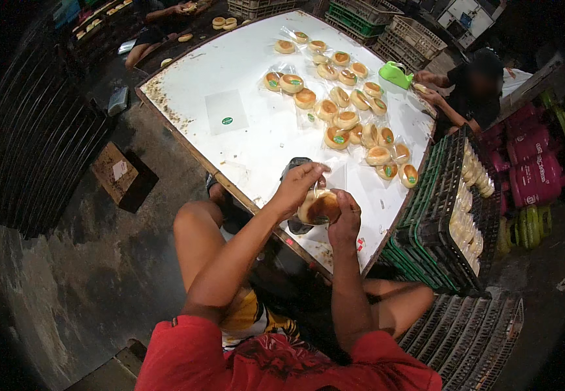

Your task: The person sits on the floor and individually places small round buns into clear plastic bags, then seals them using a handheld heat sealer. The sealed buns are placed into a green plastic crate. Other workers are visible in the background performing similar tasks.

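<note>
Near the front edge of the white table [189, 63], both my hands hold a round browned bun [319, 207] in a clear plastic bag. My left hand [302, 183] pinches the bag's film above the bun. The fingers of my right hand [346, 215] grip the bun's right side. A dark object [298, 227], partly hidden by my hands, lies beneath them. Beyond my hands, many bagged buns [346, 120] with green stickers are spread over the table. A flat clear bag [226, 111] with a green sticker lies at the left.
Stacked plastic crates [424, 229] with bagged buns stand against the table's right side. A co-worker [475, 88] sits at the far right by a green tape dispenser [396, 75]. Another person's arm [165, 13] shows at the top left. A cardboard box [122, 177] rests on the floor left.
</note>
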A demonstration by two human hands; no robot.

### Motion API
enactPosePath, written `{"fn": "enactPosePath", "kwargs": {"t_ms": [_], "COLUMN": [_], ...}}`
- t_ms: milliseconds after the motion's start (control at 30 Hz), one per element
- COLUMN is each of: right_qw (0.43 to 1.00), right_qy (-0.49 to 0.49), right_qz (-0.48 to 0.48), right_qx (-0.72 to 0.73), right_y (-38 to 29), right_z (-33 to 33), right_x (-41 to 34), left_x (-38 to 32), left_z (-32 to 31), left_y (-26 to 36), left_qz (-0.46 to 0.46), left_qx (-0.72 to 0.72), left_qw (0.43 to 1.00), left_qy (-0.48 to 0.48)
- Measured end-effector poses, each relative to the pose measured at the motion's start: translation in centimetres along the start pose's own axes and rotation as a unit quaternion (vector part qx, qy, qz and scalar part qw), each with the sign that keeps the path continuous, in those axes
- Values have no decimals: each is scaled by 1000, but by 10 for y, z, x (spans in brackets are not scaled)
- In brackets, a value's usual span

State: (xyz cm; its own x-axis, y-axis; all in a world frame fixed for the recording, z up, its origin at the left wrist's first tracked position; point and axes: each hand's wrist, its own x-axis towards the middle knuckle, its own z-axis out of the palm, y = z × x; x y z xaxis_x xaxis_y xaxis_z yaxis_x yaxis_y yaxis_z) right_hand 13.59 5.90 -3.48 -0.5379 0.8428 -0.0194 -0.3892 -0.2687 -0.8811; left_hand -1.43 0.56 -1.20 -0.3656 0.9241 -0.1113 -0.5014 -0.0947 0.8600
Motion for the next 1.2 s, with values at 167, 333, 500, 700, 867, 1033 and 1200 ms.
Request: {"fn": "enactPosePath", "kwargs": {"t_ms": [167, 333, 500, 700, 867, 1033, 1200], "right_qw": [987, 983, 983, 952, 982, 875, 930], "right_qy": [33, 93, 56, 34, 38, 7, 72], "right_qz": [-28, -33, -111, -62, -21, -201, -143], "right_qx": [-157, -156, -134, -299, -186, -441, -332], "right_y": [6, 5, -1, -8, -10, -18, -11], "right_z": [-1, -1, 7, -12, -5, 10, 15], "right_x": [2, 2, 5, 18, 21, 13, 19], "left_x": [11, -3, -7, -14, -9, -10, -1], "left_z": [-19, -3, 0, 8, 3, 8, 2], "left_y": [-23, -4, 0, 9, 5, 4, -12], "left_qz": [93, 112, 99, 85, 51, 137, 199], "left_qx": [229, 286, 261, 282, 248, 307, 346], "left_qw": [969, 951, 959, 956, 967, 938, 913], "left_qy": [19, -44, -54, 10, 12, 78, 85]}}
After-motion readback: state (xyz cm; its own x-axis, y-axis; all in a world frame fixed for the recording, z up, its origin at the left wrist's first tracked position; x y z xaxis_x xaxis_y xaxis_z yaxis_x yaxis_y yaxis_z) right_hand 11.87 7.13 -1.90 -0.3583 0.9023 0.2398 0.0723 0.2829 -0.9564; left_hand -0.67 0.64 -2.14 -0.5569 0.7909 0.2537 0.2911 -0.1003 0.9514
